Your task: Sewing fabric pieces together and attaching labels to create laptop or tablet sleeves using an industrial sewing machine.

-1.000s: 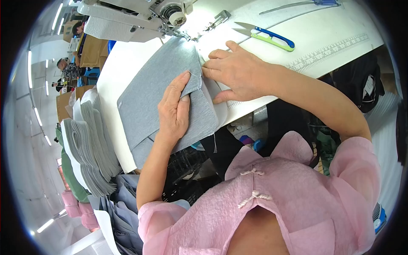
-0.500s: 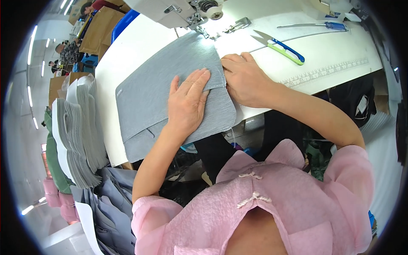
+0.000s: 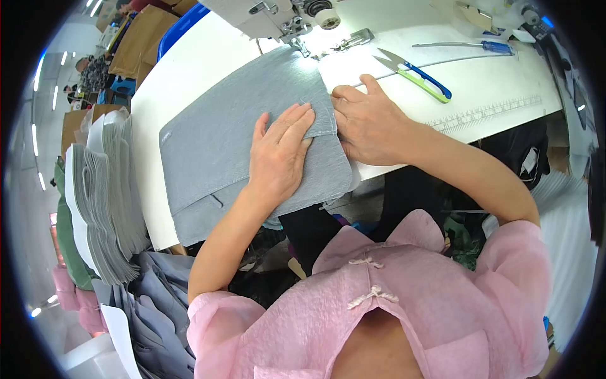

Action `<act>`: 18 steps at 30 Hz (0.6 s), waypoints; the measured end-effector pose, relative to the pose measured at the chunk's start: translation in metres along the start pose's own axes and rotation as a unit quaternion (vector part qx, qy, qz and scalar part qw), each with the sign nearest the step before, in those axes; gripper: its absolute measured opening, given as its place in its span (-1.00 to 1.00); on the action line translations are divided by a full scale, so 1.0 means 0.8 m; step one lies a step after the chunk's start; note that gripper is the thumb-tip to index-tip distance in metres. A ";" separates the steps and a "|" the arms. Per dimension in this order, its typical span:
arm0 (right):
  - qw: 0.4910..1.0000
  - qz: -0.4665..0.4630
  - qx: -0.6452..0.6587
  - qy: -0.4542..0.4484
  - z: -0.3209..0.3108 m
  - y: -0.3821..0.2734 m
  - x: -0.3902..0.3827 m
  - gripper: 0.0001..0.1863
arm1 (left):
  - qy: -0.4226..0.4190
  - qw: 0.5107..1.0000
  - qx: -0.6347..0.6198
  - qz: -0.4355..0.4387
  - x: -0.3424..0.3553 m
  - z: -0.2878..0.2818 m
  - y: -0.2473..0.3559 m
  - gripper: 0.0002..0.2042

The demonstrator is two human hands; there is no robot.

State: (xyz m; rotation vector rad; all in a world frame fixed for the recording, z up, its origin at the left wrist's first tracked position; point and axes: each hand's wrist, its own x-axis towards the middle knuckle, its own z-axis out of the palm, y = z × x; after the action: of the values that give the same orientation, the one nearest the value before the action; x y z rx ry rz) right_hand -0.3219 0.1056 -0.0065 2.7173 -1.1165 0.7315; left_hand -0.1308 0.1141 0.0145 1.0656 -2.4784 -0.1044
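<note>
My left hand (image 3: 281,155) lies fairly flat on a large grey fabric piece (image 3: 211,145), fingertips beside a folded-over flap at its right edge. My right hand (image 3: 369,123) grips that right edge with curled fingers, the tips partly hidden; its index finger sticks up. The fabric's far corner lies under the presser foot of a white sewing machine (image 3: 265,16), where a bright lamp shines. Right of the machine on the white table (image 3: 480,82) are a metal attachment (image 3: 350,39), thread snips with blue and green handles (image 3: 416,76) and a blue-handled screwdriver (image 3: 495,47).
Stacked grey-white sheets (image 3: 101,208) stand at the table's left, with loose grey fabric (image 3: 151,316) below. A ruler scale (image 3: 486,110) runs along the front edge. Co-workers (image 3: 95,76), cardboard and a blue bin (image 3: 180,31) are in the left background. A dark bag (image 3: 517,151) is below right.
Since a second ago my left hand has flattened onto the fabric. My right fingers have curled further over its edge, the index finger lifting again since half a second ago. The view has shifted.
</note>
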 end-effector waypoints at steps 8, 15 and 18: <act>0.999 0.012 -0.004 -0.033 -0.003 0.007 -0.009 -0.53 | -0.077 0.997 0.015 -0.019 0.006 -0.011 -0.001 -0.69; 0.999 0.012 0.029 -0.012 0.003 0.021 -0.019 -0.56 | -0.137 0.990 0.035 0.010 0.026 -0.025 0.005 -0.63; 1.000 0.006 0.028 -0.005 0.003 0.023 -0.019 -0.59 | -0.164 0.986 -0.009 -0.039 0.034 -0.028 0.007 -0.53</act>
State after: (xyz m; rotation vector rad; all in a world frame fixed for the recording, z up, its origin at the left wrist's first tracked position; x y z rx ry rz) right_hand -0.3428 0.1014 -0.0175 2.7655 -1.1313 0.7616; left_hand -0.1415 0.1014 0.0459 1.2217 -2.7169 -0.3533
